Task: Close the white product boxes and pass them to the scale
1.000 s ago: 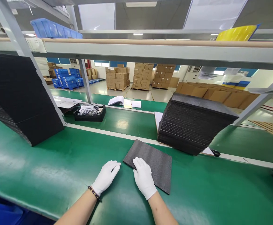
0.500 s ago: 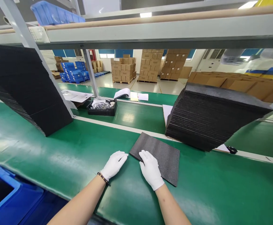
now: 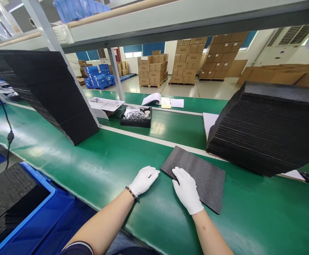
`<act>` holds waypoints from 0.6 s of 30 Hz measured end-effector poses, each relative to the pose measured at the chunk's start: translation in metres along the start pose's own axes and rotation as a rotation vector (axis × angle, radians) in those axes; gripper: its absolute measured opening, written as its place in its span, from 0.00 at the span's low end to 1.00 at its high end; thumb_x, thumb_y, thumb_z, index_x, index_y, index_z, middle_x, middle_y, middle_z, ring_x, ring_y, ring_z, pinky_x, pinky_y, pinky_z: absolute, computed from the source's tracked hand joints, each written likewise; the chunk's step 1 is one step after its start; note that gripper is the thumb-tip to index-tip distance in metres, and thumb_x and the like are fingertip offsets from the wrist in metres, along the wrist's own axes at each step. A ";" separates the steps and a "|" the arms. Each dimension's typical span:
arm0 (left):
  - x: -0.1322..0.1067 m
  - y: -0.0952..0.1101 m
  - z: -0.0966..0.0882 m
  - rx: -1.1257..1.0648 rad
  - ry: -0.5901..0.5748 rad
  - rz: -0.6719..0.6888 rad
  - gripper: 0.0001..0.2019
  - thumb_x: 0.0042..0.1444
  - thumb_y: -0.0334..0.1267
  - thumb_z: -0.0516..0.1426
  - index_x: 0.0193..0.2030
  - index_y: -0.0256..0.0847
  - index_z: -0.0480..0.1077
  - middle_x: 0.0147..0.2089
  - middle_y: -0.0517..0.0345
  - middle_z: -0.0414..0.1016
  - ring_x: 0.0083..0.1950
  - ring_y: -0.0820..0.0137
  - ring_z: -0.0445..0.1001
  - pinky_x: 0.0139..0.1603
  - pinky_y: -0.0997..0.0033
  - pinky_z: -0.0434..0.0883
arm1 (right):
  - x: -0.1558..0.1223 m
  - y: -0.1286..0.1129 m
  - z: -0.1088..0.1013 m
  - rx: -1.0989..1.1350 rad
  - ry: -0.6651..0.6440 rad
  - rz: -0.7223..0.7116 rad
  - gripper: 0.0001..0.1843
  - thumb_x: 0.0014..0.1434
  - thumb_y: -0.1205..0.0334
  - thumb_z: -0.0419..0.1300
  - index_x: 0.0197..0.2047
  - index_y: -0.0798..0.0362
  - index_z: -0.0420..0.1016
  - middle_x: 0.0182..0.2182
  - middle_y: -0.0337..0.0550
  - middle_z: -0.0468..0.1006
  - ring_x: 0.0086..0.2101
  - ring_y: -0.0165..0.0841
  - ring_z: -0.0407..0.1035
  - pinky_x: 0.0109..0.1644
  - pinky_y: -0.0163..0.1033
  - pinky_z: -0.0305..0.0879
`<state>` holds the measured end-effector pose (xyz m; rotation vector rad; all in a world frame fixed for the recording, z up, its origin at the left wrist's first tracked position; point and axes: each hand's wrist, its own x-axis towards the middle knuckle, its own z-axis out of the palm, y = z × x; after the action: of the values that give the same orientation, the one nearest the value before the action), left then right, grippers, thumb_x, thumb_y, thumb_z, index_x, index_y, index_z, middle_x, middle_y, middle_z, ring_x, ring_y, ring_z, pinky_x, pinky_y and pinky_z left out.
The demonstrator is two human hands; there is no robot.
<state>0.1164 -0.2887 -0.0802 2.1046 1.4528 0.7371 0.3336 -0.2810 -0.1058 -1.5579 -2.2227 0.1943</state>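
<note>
A dark grey foam sheet (image 3: 199, 173) lies flat on the green conveyor belt (image 3: 96, 159). My right hand (image 3: 187, 189), in a white glove, rests palm down on the sheet's near left corner. Just left of the sheet, my left hand (image 3: 144, 180), also gloved, lies on the belt with its fingertips close to the sheet's edge. Neither hand grips anything.
A tall stack of black foam sheets (image 3: 266, 127) stands at the right, another stack (image 3: 48, 92) leans at the left. A blue bin (image 3: 21, 212) with foam sits below the belt's near edge. A black tray (image 3: 135, 118) and papers (image 3: 159, 101) lie beyond.
The view has swung left and down, revealing the blue bin. Both hands stay in the same place on the sheet and the belt.
</note>
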 end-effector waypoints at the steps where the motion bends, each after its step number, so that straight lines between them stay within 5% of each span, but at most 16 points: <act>1: 0.000 0.000 0.000 0.000 0.003 0.007 0.16 0.66 0.40 0.48 0.46 0.45 0.78 0.49 0.58 0.81 0.55 0.67 0.75 0.66 0.61 0.63 | 0.000 0.001 0.001 -0.008 0.003 -0.002 0.20 0.63 0.58 0.58 0.57 0.52 0.69 0.57 0.49 0.69 0.58 0.40 0.63 0.62 0.56 0.59; 13: 0.000 0.001 0.005 0.138 0.009 -0.011 0.15 0.66 0.40 0.50 0.49 0.43 0.77 0.50 0.56 0.80 0.60 0.65 0.72 0.67 0.59 0.62 | 0.000 -0.001 0.001 -0.182 0.043 -0.026 0.22 0.60 0.65 0.50 0.55 0.53 0.73 0.55 0.50 0.73 0.55 0.40 0.67 0.58 0.48 0.64; 18: 0.002 0.012 0.003 0.271 -0.059 -0.060 0.20 0.58 0.48 0.58 0.55 0.45 0.73 0.64 0.51 0.69 0.68 0.52 0.61 0.69 0.44 0.57 | 0.007 -0.005 -0.008 -0.304 0.062 0.021 0.21 0.62 0.61 0.48 0.53 0.56 0.73 0.52 0.56 0.74 0.42 0.42 0.72 0.40 0.45 0.70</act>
<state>0.1272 -0.2909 -0.0738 2.2472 1.6533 0.4723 0.3306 -0.2771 -0.0955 -1.7148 -2.2683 -0.1923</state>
